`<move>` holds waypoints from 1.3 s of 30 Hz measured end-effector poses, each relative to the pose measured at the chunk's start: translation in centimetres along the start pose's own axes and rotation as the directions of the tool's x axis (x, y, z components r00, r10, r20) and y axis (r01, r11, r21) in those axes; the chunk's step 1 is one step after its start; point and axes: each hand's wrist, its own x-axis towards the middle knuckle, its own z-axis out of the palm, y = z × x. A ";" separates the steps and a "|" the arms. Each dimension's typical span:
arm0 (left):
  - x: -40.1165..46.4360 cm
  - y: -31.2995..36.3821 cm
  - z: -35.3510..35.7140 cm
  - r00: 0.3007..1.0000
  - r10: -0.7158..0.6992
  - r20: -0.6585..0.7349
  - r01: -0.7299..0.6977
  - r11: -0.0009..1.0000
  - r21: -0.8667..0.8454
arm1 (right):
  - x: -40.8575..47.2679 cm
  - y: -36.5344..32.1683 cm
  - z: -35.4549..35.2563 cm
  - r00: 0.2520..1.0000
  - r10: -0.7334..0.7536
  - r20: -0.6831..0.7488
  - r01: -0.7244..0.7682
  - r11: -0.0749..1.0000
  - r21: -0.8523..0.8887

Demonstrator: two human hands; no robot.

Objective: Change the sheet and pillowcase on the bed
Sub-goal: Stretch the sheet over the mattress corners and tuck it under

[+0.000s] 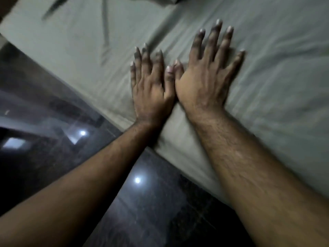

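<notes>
A pale grey-green sheet [267, 77] covers the bed and runs diagonally across the view. My left hand [151, 86] lies flat on the sheet near the bed's edge, fingers straight and close together. My right hand [206, 77] presses flat beside it, fingers spread, thumbs nearly touching. Both palms face down on the cloth. Creases run across the sheet to the right of my right hand and long folds mark it at the upper left. The picture is blurred.
A dark glossy floor [53, 139] with light reflections fills the lower left, right up to the bed's edge. A bunched piece of darker fabric [160, 0] lies on the bed at the top of the view.
</notes>
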 end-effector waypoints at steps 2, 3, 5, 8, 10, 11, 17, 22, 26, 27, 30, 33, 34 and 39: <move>-0.3 0.0 -0.1 0.999 -0.039 0.012 0.038 0.998 0.057 | -0.7 -0.1 -0.4 1.000 -0.023 0.002 0.023 1.000 -0.013; -0.2 0.0 -0.3 0.997 -0.072 0.036 0.068 0.994 0.091 | -0.8 -0.2 -0.4 0.999 -0.030 0.014 0.030 0.999 -0.019; -0.2 0.2 -0.4 0.986 -0.113 0.122 0.090 0.980 0.175 | -0.7 -0.1 0.0 0.998 -0.038 0.050 0.039 0.999 -0.011; 1.0 0.5 -1.2 0.939 -0.146 0.312 0.071 0.968 0.240 | -0.1 -0.3 -0.5 0.985 -0.058 0.162 0.057 0.998 0.010; 1.5 0.9 -1.8 0.916 -0.143 0.375 0.051 0.968 0.244 | -1.0 0.1 -1.2 0.975 -0.084 0.204 0.078 0.996 0.039; 1.7 1.1 -2.3 0.905 -0.142 0.401 0.042 0.968 0.246 | -2.0 0.4 -1.9 0.972 -0.108 0.210 0.100 0.994 0.047; 1.0 1.4 -4.9 0.819 -0.101 0.565 -0.001 0.984 0.178 | -6.7 2.2 -5.2 0.950 -0.207 0.232 0.213 0.977 -0.002; 2.2 -0.4 -7.2 0.707 0.003 0.708 -0.080 0.994 0.077 | -6.3 -1.5 -6.6 0.924 0.007 0.383 0.003 1.000 -0.026; 6.9 -2.7 -9.7 0.613 0.141 0.778 -0.171 0.984 -0.043 | -1.3 -5.8 -8.2 0.896 0.049 0.441 -0.095 0.992 0.083; 8.0 -3.7 -10.4 0.611 0.117 0.783 -0.137 0.990 -0.041 | -0.4 -7.1 -8.4 0.895 0.025 0.446 -0.079 0.992 0.102; 11.9 -8.2 -12.4 0.630 -0.003 0.776 0.027 0.999 -0.018 | 2.3 -12.9 -8.4 0.876 -0.015 0.482 -0.088 0.978 0.189; 17.0 -14.8 -14.6 0.665 -0.054 0.745 0.103 0.994 -0.020 | 5.1 -20.6 -8.2 0.849 -0.021 0.529 -0.111 0.970 0.217; 18.8 -16.7 -15.4 0.691 -0.062 0.721 0.117 0.993 -0.026 | 6.0 -22.9 -8.0 0.847 -0.035 0.531 -0.103 0.968 0.229; 27.8 -24.9 -17.1 0.758 -0.057 0.650 0.126 0.990 -0.059 | 12.1 -33.6 -6.6 0.855 -0.031 0.517 -0.138 0.948 0.287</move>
